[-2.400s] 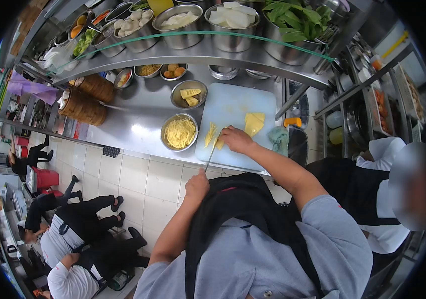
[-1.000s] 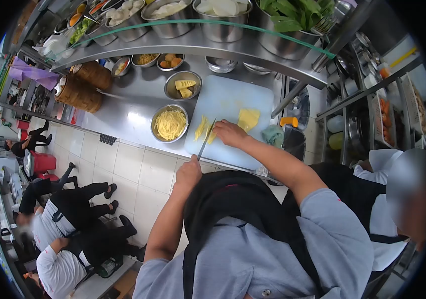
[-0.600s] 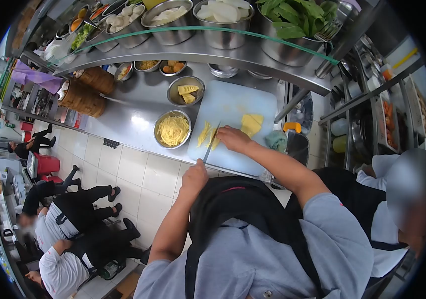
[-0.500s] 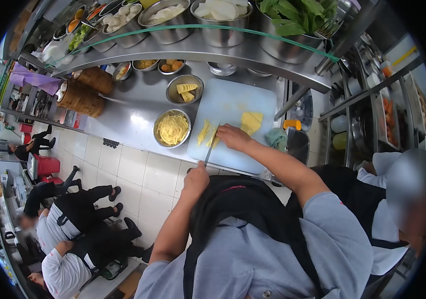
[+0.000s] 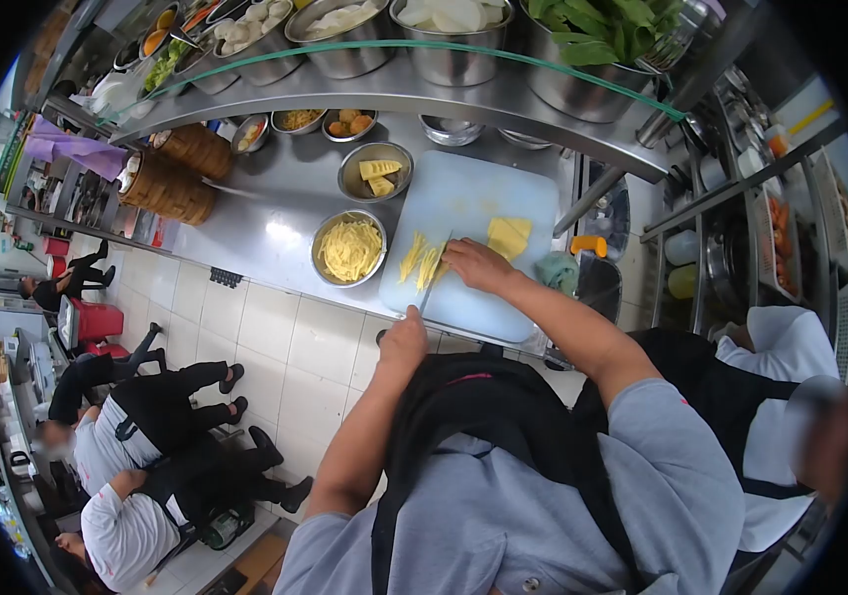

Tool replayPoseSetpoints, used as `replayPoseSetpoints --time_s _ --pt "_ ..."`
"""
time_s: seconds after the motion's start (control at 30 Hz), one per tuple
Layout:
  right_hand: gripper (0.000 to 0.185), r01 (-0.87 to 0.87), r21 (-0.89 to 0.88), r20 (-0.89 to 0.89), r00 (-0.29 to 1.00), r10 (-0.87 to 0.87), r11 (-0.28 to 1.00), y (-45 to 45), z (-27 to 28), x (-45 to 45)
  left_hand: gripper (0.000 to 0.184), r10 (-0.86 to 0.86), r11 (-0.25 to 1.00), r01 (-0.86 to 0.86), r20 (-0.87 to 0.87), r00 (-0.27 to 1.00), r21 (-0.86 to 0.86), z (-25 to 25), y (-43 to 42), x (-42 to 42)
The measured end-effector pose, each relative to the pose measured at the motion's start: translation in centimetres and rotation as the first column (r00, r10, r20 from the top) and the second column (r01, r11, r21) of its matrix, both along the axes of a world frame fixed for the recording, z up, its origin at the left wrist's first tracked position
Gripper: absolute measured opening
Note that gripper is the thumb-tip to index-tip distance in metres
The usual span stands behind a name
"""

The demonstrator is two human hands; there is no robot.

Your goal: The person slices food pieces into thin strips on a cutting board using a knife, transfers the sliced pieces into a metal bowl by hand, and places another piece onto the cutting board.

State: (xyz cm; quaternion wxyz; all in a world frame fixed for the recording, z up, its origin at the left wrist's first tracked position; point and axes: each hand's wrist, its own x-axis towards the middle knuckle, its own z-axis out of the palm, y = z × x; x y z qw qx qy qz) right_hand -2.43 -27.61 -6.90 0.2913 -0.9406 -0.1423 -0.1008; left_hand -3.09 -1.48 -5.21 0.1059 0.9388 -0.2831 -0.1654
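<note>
- My left hand (image 5: 404, 339) has its fingers wrapped around the handle of a narrow, metal-bladed knife (image 5: 428, 295), tip pointing away from me.
- My right hand (image 5: 473, 264) bends over a pale-yellow food piece (image 5: 443, 269) on the light-blue, rectangular cutting board (image 5: 483, 178); whether those fingers pinch or only press, I cannot tell.
- I'd want those fingertips tucked back — knuckles guiding the blade.
- Small, even steps should suit the thin, pale-yellow strips (image 5: 412, 257) left of the blade.
- The flat, yellow sheet (image 5: 509, 238) lies beyond my knuckles — out of the blade's path.

knife (image 5: 432, 285): slanting | yellow strips (image 5: 410, 258): thin, loose | yellow slices (image 5: 510, 237): flat, on board (image 5: 483, 188)
</note>
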Motion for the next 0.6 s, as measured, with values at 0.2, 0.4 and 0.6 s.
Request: replayPoseSetpoints --time_s 0.2,0.4,0.6 --pt "0.018 0.03 -0.011 -0.061 0.998 -0.031 0.999 -0.1 -0.7 0.1 0.014 -0.017 0.997 0.021 -0.054 0.998 0.07 4.2 0.5 -0.2" --pt "0.016 0.03 0.043 0.057 0.998 -0.032 0.999 -0.4 -0.7 0.0 0.014 0.024 0.999 -0.023 -0.04 0.999 0.04 2.4 -0.5 -0.4" --pt "0.019 0.062 -0.005 0.02 0.998 -0.062 0.998 -0.5 -0.8 0.3 0.011 0.012 0.996 -0.008 -0.044 0.999 0.089 2.7 -0.4 -1.2"
